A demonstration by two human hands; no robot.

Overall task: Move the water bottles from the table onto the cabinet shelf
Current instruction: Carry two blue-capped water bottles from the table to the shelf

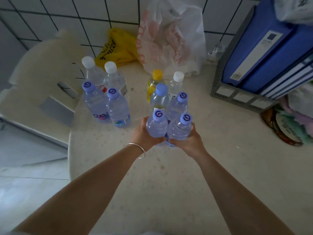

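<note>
Hands [144,133] [189,139] grip two clear, blue-capped bottles [156,126] [180,128], seemingly lifted.

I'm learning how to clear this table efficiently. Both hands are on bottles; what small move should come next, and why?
Probably lift both straight up. The left hand holds one blue-capped bottle and the right hand another, and more bottles stand close behind, so a tilt or slide could topple them.

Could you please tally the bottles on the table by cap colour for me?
Blue caps: 6, two of them gripped by the left hand and right hand
White caps: 3
Yellow cap: 1
Total: 10 bottles
</note>
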